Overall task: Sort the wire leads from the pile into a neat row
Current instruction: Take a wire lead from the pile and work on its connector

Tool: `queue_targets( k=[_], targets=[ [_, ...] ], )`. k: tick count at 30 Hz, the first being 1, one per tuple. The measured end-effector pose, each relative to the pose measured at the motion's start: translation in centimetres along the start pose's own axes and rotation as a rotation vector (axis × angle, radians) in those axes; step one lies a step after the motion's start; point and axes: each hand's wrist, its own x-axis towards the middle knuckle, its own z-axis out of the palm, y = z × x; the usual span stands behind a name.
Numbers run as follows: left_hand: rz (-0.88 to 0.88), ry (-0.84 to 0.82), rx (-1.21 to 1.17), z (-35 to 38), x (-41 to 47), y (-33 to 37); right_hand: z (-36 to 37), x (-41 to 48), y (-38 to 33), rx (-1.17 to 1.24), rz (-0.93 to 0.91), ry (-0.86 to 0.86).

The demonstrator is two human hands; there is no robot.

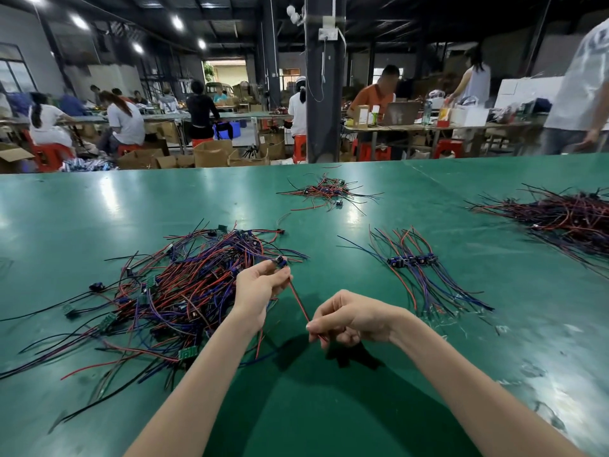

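A tangled pile of red, blue and black wire leads (184, 291) lies on the green table (329, 407) at the left. My left hand (260, 285) pinches the small blue-black connector of one wire lead (300, 303) at the pile's right edge. My right hand (349, 319) pinches the same lead's red wire lower down, so the lead is stretched between both hands above the table. To the right, a short row of sorted leads (415, 262) lies with the connectors side by side and the wires fanned out.
A smaller heap of leads (329, 191) lies farther back in the middle. A large heap (566, 219) sits at the far right. Beyond the table's far edge are cardboard boxes, red stools, a dark pillar (324, 94) and several people at other benches.
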Motion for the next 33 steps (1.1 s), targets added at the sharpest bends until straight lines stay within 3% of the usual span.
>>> queue_targets(
  k=[18,23,29,33],
  targets=[
    [-0.054,-0.075,0.031,1.6,-1.1,-1.0,-0.6,-0.3,0.3,-0.092,0.025,-0.174],
    [-0.135,-0.161,0.085,2.2,-1.8,-1.6,-0.7,0.4,0.5,0.086,-0.038,0.106],
    [-0.18,-0.217,0.052,2.3,-1.8,-1.9,-0.7,1.0,0.7,0.195,-0.042,0.314],
    [-0.237,-0.197,-0.036,2.1,-1.5,-1.8,-2.5,1.1,1.1,0.149,-0.003,0.648]
  ],
)
